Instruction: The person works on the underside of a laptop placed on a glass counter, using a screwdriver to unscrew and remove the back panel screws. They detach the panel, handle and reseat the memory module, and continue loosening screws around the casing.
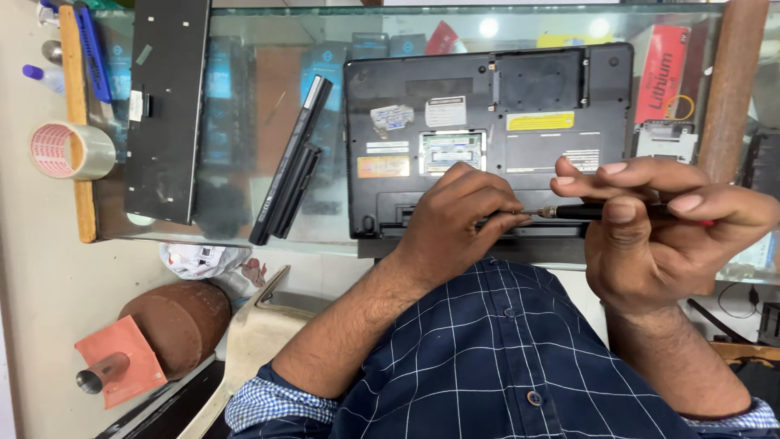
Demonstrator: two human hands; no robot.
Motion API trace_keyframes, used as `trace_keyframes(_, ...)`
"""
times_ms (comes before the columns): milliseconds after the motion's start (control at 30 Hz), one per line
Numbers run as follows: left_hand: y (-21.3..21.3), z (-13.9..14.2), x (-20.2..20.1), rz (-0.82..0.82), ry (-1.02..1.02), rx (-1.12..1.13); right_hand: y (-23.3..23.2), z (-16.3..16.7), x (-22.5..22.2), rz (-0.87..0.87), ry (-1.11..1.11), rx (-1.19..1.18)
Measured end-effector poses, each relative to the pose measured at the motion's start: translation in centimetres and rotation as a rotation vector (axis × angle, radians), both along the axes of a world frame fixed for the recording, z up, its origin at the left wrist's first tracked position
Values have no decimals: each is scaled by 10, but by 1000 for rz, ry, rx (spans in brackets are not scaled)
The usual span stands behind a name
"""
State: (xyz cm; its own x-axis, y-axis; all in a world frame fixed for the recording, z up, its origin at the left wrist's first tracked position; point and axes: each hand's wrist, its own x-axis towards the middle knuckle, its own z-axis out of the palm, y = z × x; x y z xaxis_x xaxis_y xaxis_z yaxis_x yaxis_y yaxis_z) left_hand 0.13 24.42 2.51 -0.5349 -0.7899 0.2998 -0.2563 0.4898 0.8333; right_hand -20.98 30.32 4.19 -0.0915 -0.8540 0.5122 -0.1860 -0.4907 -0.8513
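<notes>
A black laptop (487, 122) lies bottom-up on a glass counter, with its memory hatch open and stickers on the base. My right hand (666, 219) is closed around a black screwdriver (569, 212) held level, its tip pointing left. My left hand (459, 215) rests on the laptop's near edge, and its fingertips pinch the screwdriver's tip. A long black battery (292, 158) lies loose to the laptop's left.
A black keyboard (166, 106) lies at the far left of the glass counter (244, 89), beside a wooden strip, a tape roll (71, 150) and pens. Coloured boxes show under the glass. A brown round stool (179, 321) and crumpled paper sit below.
</notes>
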Motion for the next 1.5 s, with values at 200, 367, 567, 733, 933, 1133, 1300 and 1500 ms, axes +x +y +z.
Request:
trace_keyframes(200,-9,6,31,10,-29,-11,-11,10,32,20,96,39)
trace_keyframes(367,-20,9,76,62,-75,-16,-19,30,68,130,265,148)
trace_keyframes(567,-25,6,120,61,-113,6,-30,40,113,156,380,109)
trace_keyframes(733,-26,3,147,87,-75,13,-33,44,138,149,397,115)
trace_keyframes(933,-32,-2,173,74,-90,-14,-34,40,163,124,395,128)
trace_keyframes(1133,-38,-11,185,38,-85,-8,-35,35,180,105,408,99)
trace_keyframes(1300,-51,-13,184,10,-41,-39,-39,33,184,41,399,96)
trace_keyframes(1500,-69,-16,177,-12,-17,-53,-44,25,179,-142,434,155)
